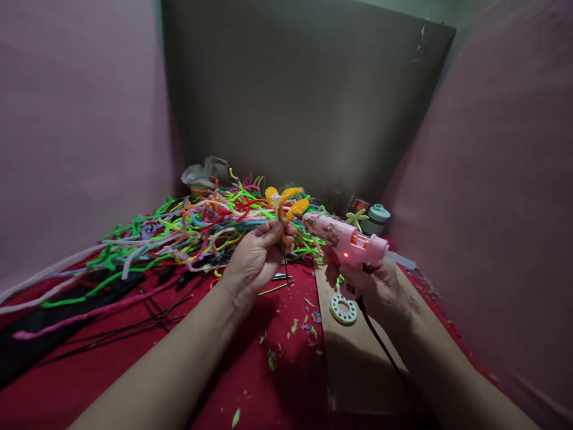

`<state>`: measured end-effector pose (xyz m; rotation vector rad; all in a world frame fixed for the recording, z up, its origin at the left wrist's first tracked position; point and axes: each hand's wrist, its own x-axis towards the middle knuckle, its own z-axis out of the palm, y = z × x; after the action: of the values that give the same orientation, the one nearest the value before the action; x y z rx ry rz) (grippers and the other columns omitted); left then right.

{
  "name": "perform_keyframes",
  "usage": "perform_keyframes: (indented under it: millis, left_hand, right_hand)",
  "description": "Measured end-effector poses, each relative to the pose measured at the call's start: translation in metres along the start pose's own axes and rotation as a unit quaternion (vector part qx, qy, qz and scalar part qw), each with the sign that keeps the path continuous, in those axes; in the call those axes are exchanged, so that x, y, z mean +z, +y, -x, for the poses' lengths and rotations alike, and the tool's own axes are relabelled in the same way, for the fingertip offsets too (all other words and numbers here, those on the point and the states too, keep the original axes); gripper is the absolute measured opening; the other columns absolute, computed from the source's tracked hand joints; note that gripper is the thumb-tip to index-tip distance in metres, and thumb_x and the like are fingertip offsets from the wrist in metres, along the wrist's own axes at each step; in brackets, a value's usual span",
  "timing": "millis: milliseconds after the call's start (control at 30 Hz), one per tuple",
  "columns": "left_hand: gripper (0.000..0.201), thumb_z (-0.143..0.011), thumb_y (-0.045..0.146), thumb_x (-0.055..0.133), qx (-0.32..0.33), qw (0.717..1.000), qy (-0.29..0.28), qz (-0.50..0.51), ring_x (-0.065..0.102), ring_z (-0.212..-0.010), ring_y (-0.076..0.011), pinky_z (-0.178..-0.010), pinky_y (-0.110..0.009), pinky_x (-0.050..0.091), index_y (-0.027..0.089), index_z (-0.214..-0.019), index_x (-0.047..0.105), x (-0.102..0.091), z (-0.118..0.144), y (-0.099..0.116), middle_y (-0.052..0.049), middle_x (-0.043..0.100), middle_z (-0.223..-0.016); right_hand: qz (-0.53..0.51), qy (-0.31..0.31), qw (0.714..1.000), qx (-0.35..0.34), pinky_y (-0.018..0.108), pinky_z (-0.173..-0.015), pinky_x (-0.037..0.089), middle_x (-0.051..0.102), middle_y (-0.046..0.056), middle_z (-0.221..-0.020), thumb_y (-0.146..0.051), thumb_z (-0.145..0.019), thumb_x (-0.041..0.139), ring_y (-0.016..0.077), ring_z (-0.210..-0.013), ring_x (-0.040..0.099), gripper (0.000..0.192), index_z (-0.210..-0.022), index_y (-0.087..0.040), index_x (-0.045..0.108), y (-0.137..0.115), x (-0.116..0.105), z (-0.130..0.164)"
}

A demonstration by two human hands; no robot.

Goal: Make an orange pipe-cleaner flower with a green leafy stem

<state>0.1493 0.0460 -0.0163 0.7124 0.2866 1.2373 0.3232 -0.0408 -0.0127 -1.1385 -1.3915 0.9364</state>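
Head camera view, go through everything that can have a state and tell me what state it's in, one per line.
Glue gun: red light on, nozzle aimed at flower.
Yellow pipe-cleaner flower: held upright.
Left hand: pinching the flower's stem.
Right hand: gripping the glue gun.
Pipe cleaners: loose tangled pile.
Cardboard sheet: lying flat.
Black cord: trailing from gun.
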Motion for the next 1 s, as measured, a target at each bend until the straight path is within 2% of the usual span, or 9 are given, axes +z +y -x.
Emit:
perform_keyframes:
  millis: [100,200,533,700,833,1000]
  left_hand:
    - [0.012,-0.078,0.008,0.061,-0.001,1.000,0.013,0.005,0.056,-0.055,-0.0081,-0.055,-0.018,0.046,0.012,-0.067,0.063,-0.002,-0.002,0.000,-0.004,0.064,-0.066]
    - [0.010,-0.078,0.008,0.060,-0.005,1.000,0.012,-0.001,0.056,-0.056,-0.0079,-0.055,-0.018,0.045,0.011,-0.069,0.063,-0.003,-0.002,-0.002,-0.004,0.064,-0.067]
    - [0.011,-0.076,0.008,0.063,-0.002,0.999,-0.009,-0.034,0.056,-0.058,-0.0097,-0.056,-0.020,0.044,0.011,-0.067,0.060,-0.002,0.001,-0.008,-0.004,0.063,-0.065]
    - [0.008,-0.076,0.008,0.062,-0.004,0.999,-0.014,-0.041,0.056,-0.058,-0.0099,-0.056,-0.019,0.044,0.011,-0.069,0.060,-0.003,0.000,-0.009,-0.005,0.063,-0.067]
    - [0.010,-0.075,0.009,0.064,-0.005,0.999,-0.021,-0.048,0.055,-0.056,-0.0097,-0.056,-0.019,0.044,0.011,-0.067,0.059,-0.004,-0.001,-0.010,-0.005,0.063,-0.066]
    - [0.009,-0.075,0.011,0.065,-0.009,0.998,-0.024,-0.057,0.056,-0.057,-0.0100,-0.057,-0.019,0.044,0.011,-0.068,0.059,-0.005,-0.001,-0.011,-0.005,0.063,-0.066]
  right_hand:
    - [-0.004,0.071,0.997,-0.016,0.026,-0.039,0.031,0.055,0.001,-0.058,-0.043,-0.067,0.069,0.0098,-0.044,0.039,0.027,-0.076,-0.019,0.062,0.002,0.008,-0.001]
    - [0.011,0.091,0.996,0.002,0.026,-0.038,0.030,0.054,0.001,-0.054,-0.038,-0.070,0.066,0.0097,-0.042,0.040,0.019,-0.067,-0.020,0.061,0.002,0.010,0.002]
    - [0.002,0.067,0.998,0.021,0.026,-0.039,0.031,0.057,0.002,-0.057,-0.040,-0.073,0.066,0.0107,-0.042,0.041,0.020,-0.072,-0.020,0.063,0.019,-0.002,0.004]
    - [-0.006,0.051,0.999,-0.009,0.026,-0.038,0.028,0.055,0.002,-0.057,-0.046,-0.073,0.066,0.0098,-0.042,0.038,0.028,-0.081,-0.019,0.065,0.022,-0.004,0.004]
    - [0.017,0.047,0.998,-0.027,0.023,-0.039,0.030,0.055,0.001,-0.059,-0.047,-0.076,0.062,0.0093,-0.045,0.041,0.030,-0.086,-0.019,0.065,0.018,-0.002,0.005]
    - [0.051,0.032,0.997,-0.053,0.023,-0.038,0.034,0.061,0.005,-0.071,-0.045,-0.081,0.058,0.0104,-0.048,0.045,0.038,-0.108,-0.020,0.064,0.008,0.002,0.004]
